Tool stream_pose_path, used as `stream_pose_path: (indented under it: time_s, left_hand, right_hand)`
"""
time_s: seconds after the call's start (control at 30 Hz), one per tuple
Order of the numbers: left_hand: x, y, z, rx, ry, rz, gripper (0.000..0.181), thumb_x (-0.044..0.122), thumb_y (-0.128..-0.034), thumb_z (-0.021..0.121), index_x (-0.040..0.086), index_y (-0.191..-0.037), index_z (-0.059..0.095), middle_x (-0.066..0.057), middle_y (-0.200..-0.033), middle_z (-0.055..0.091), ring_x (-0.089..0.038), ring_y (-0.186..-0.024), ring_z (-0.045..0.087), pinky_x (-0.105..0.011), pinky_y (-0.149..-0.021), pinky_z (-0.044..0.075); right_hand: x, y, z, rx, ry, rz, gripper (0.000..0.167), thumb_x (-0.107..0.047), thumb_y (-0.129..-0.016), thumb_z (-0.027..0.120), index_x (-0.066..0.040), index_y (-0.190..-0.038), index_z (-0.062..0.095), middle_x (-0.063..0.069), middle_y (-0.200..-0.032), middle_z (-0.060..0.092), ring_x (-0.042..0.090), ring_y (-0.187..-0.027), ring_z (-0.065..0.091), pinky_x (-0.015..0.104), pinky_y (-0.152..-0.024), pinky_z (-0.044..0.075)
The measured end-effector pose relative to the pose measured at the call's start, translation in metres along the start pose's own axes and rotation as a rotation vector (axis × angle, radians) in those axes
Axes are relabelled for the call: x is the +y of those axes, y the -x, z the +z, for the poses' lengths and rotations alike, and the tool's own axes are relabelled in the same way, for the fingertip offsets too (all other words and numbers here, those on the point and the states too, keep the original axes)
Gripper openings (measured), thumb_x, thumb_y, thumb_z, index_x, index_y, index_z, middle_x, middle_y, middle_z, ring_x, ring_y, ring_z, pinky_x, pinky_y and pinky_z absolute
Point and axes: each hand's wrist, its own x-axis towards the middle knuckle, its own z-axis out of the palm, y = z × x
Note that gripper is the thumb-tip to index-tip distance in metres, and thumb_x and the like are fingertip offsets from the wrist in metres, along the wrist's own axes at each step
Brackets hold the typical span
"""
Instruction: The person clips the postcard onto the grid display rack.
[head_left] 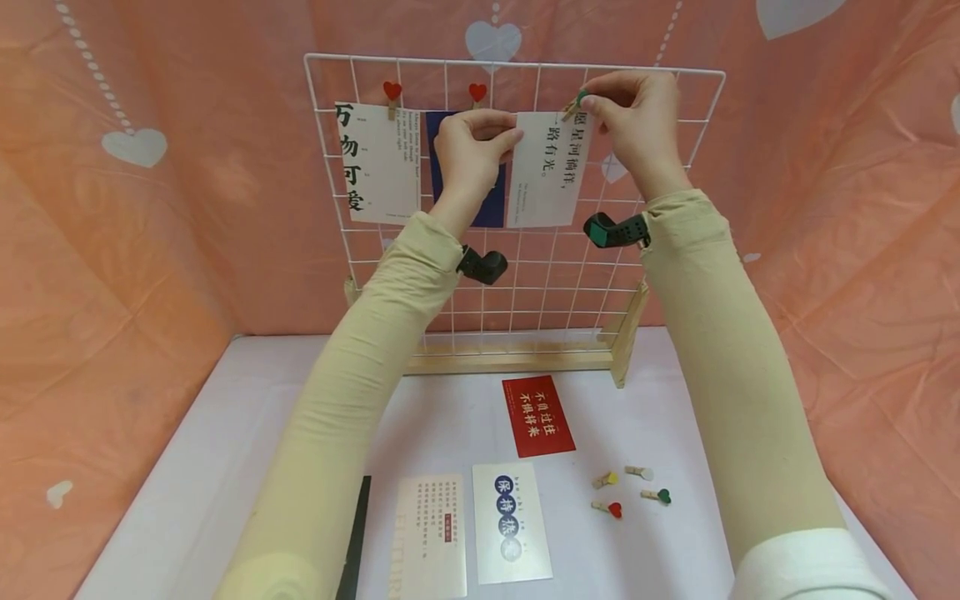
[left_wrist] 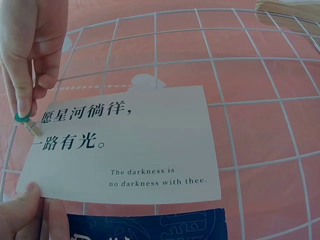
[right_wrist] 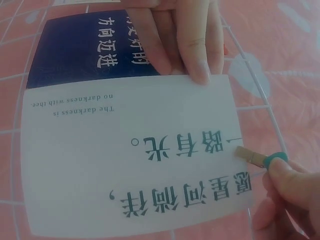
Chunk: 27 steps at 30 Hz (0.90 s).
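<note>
Against the white wire grid (head_left: 517, 287) hangs a white card (head_left: 546, 171) with dark lettering. My left hand (head_left: 474, 154) pinches that card at its upper left corner, thumb on the front. With the right hand (head_left: 637, 117) I pinch a small wooden clothespin (left_wrist: 32, 127) with a green head (right_wrist: 276, 160); its tip sits on the card's top edge. A dark blue card (head_left: 491, 204) hangs just left, partly behind my left hand. Farther left is another white card (head_left: 386, 167). Red heart clothespins (head_left: 392, 92) sit over the tops of those two.
The grid stands in a wooden base (head_left: 510, 361). On the white table (head_left: 300, 358) lie a red card (head_left: 538, 415), a silvery card (head_left: 512, 523), a cream card (head_left: 429, 537) and several clothespins (head_left: 615, 510). A pink curtain (head_left: 255, 208) with hearts surrounds everything.
</note>
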Motion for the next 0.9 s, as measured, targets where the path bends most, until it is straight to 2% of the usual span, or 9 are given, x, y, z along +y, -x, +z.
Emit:
stream_pose_path:
  time_s: [0.23, 0.5, 0.8, 0.9]
  left_hand:
    - [-0.0008, 0.0014, 0.0001, 0.025, -0.036, 0.006, 0.013, 0.009, -0.0817, 0.076, 0.007, -0.094, 0.076, -0.004, -0.087, 0.071, -0.012, -0.080, 0.066, -0.018, -0.070, 0.055]
    - [-0.0013, 0.0022, -0.0008, 0.027, -0.089, 0.058, 0.015, 0.011, -0.0830, 0.075, 0.006, -0.097, 0.076, -0.004, -0.090, 0.071, -0.012, -0.082, 0.065, -0.018, -0.071, 0.054]
    - [-0.0023, 0.0024, -0.0011, 0.041, -0.093, 0.073, 0.014, 0.010, -0.0836, 0.074, 0.006, -0.097, 0.076, -0.005, -0.091, 0.071, -0.012, -0.081, 0.066, -0.017, -0.070, 0.054]
    - [-0.0031, 0.0037, -0.0013, 0.037, -0.094, 0.069, 0.013, 0.009, -0.0840, 0.073, 0.006, -0.097, 0.076, -0.005, -0.090, 0.071, -0.013, -0.081, 0.065, -0.017, -0.070, 0.054]
  right_hand:
    - [-0.0012, -0.0007, 0.0017, 0.005, 0.013, 0.014, 0.018, -0.012, -0.089, 0.069, -0.004, -0.105, 0.073, 0.004, -0.097, 0.068, 0.012, -0.072, 0.055, 0.028, -0.071, 0.045]
    - [-0.0030, 0.0003, 0.0039, 0.006, 0.034, -0.004, 0.018, -0.012, -0.089, 0.067, -0.004, -0.104, 0.073, 0.002, -0.095, 0.067, 0.011, -0.074, 0.055, 0.027, -0.071, 0.046]
    - [-0.0086, 0.0011, 0.0064, -0.004, 0.085, 0.029, 0.018, -0.013, -0.090, 0.066, -0.004, -0.105, 0.073, 0.005, -0.098, 0.067, 0.010, -0.072, 0.054, 0.028, -0.071, 0.046]
    - [-0.0096, 0.0011, 0.0079, -0.005, 0.098, 0.041, 0.018, -0.013, -0.090, 0.067, -0.004, -0.104, 0.073, 0.002, -0.094, 0.065, 0.010, -0.068, 0.052, 0.026, -0.068, 0.045]
